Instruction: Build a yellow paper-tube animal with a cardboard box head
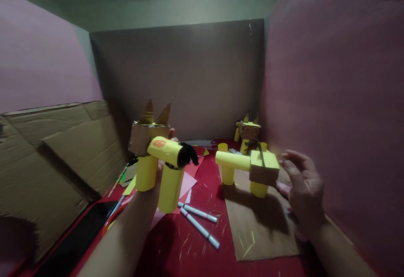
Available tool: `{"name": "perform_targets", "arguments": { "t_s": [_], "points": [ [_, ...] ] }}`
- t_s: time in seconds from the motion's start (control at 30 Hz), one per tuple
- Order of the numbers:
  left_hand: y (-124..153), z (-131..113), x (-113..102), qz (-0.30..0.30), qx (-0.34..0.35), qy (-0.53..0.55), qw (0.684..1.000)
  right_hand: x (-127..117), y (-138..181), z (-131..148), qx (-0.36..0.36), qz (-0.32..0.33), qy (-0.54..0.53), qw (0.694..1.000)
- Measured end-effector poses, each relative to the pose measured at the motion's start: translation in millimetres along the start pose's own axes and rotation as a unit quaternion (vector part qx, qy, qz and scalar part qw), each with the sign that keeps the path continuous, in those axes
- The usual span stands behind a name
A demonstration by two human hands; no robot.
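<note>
My left hand [160, 171] is closed round the back of an animal figure [164, 148] and holds it above the table. The figure is made of yellow paper tubes and a cardboard box with two pointed ears, and has an orange patch and a black tuft. Most of that hand's fingers are hidden behind it. A second figure [264, 165], a yellow tube joined to a box on tube legs, stands on a cardboard sheet [252, 226]. Just right of it is my right hand [304, 180], fingers loosely bent and apart, with nothing visible in them.
A third eared figure [250, 130] stands at the back right. White markers [200, 228], pink paper [188, 182] and yellow scraps lie on the red table [202, 193]. A cardboard panel [57, 155] leans at left, and a pink wall [341, 100] closes the right side.
</note>
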State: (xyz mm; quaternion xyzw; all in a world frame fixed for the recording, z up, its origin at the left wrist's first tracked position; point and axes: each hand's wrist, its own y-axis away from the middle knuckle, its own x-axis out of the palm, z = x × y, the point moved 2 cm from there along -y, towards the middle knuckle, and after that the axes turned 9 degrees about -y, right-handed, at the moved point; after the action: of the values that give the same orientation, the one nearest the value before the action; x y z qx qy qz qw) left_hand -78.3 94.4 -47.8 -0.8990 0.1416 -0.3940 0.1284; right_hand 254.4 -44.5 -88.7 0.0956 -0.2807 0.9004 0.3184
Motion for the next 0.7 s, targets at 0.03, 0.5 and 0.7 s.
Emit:
{"name": "perform_targets", "arguments": {
  "t_s": [0.03, 0.5, 0.7],
  "points": [
    [-0.7, 0.8, 1.2, 0.007, -0.005, -0.003, 1.0, 0.1, -0.1, 0.4, -0.008, 0.001, 0.003, 1.0],
    [-15.0, -5.1, 16.6, -0.015, -0.027, -0.021, 0.999, -2.1, -2.0, -5.9, -0.039, 0.002, 0.029, 0.999],
    [4.8, -13.8, 29.8, 0.006, 0.008, 0.002, 1.0, -2.7, -0.1, -6.6, -0.054, 0.002, 0.038, 0.998]
  ]
}}
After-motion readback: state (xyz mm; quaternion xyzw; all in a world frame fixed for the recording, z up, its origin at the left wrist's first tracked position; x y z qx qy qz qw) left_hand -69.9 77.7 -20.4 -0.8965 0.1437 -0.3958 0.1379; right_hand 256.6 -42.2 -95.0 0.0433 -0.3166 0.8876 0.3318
